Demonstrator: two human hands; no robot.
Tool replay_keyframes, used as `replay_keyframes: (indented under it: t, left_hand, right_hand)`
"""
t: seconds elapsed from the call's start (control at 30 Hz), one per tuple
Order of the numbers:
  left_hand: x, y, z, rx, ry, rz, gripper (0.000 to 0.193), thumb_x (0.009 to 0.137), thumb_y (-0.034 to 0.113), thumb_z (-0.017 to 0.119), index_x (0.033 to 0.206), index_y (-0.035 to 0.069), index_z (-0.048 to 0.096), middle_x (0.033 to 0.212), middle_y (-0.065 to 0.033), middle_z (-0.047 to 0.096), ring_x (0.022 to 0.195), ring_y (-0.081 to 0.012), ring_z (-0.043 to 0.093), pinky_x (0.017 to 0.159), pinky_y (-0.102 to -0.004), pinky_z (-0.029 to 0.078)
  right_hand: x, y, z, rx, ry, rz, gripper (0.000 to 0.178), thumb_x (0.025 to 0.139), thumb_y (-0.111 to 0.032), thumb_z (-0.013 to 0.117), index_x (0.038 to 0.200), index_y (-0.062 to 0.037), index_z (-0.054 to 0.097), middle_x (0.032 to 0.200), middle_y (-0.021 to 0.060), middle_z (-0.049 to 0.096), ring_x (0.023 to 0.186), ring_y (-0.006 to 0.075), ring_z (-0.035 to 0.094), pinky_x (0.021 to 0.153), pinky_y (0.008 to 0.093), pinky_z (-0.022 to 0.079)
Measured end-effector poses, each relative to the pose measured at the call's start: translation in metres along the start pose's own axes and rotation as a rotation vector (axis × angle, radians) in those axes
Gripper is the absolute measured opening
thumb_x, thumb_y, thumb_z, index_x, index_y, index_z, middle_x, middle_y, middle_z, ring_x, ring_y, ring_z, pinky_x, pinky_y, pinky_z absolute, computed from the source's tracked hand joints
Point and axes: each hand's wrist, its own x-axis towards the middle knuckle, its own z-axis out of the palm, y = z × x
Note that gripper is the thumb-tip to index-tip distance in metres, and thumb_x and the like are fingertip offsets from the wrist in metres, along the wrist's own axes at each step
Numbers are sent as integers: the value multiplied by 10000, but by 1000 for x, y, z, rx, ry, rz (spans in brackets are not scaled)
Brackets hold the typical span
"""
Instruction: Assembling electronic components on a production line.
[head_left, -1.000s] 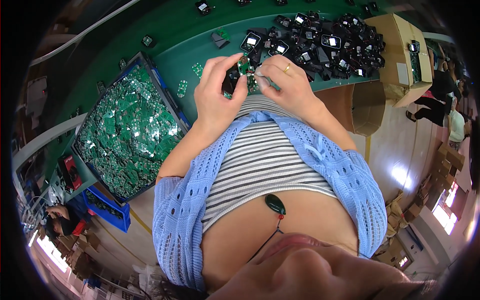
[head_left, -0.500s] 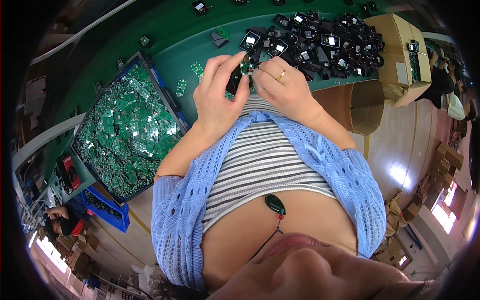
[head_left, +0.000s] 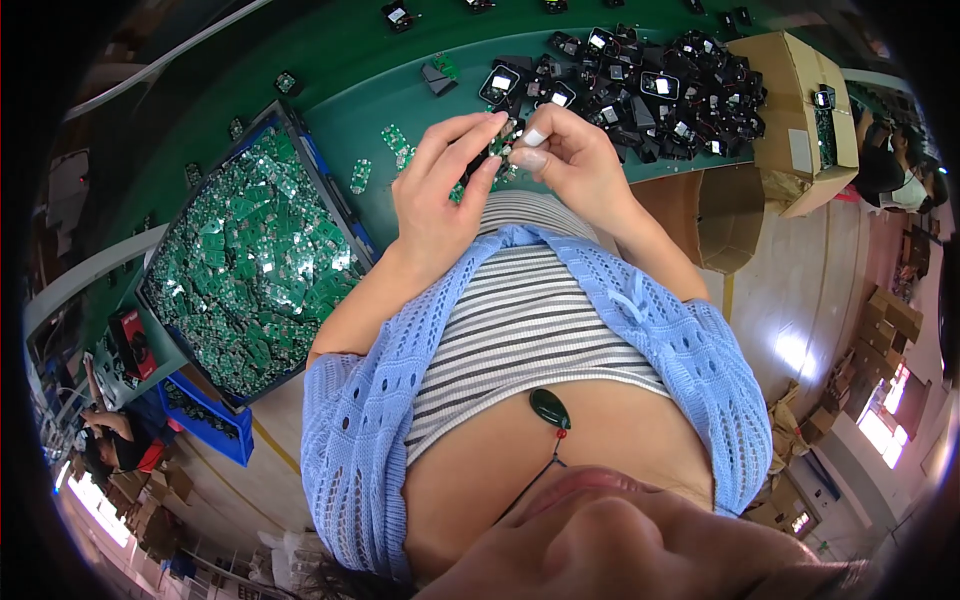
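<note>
In front of my chest, my left hand (head_left: 440, 182) is closed around a dark casing, mostly hidden by the fingers. A small green circuit board (head_left: 501, 141) shows at its fingertips. From the other side, my right hand (head_left: 580, 165) meets that board, its thumb and forefinger pinched together at the edge; whatever sits between those two fingertips is too small to make out. Loose green circuit boards (head_left: 394, 138) lie on the green bench just left of my left hand. Beyond my fingertips stands an open black casing (head_left: 499, 85) with a white patch inside.
A large tray (head_left: 342, 190) heaped with green boards is at the left, a blue bin (head_left: 208, 420) below it. Black casings (head_left: 655, 95) with wires pile up at the back right, beside an open cardboard box (head_left: 785, 110). Other people work at both far sides.
My right hand has turned, so its thumb and forefinger tips now show where knuckles and a ring did. My left hand stays nearly in place, still holding the casing.
</note>
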Motion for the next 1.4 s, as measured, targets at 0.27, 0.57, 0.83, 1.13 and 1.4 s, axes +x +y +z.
replay_keyframes:
  t: [0.27,0.57,0.83,1.13,1.4]
  left_hand:
    - [-8,-11,4,-59,15,-98,296,737,-15,588,1029,29,577,1001,-116,559,872,-190,557,726,-250,450]
    - [-9,-28,13,-544,206,-558,434,799,62,578,1198,9,416,1102,-105,491,836,-93,511,713,-215,439]
    - [-18,-41,0,-537,-233,-668,447,819,19,504,1225,-26,322,1069,-109,497,960,-150,517,839,-268,426]
    - [-6,-49,0,-1077,-170,-1113,392,835,136,522,1165,-27,386,956,-98,544,831,-161,557,730,-316,481]
    - [-10,-48,3,-826,-42,-1054,313,824,123,531,1108,40,430,890,-48,568,774,-87,557,598,-212,472]
  right_hand:
    - [14,10,16,-438,74,-385,183,644,85,575,722,-2,434,665,116,430,616,273,482,526,307,396]
    - [14,3,25,-528,151,-336,286,697,-101,656,952,-70,533,793,55,490,573,168,521,508,303,432]
    - [19,17,9,-205,51,-65,321,729,30,586,1034,-38,514,775,8,488,679,65,487,603,210,418]
    - [9,27,11,37,-67,-37,206,776,-15,574,959,-29,482,818,18,520,705,66,501,597,204,414]
    - [17,28,14,-649,-65,-631,280,699,-16,619,963,-108,616,744,71,532,594,178,535,488,261,434]
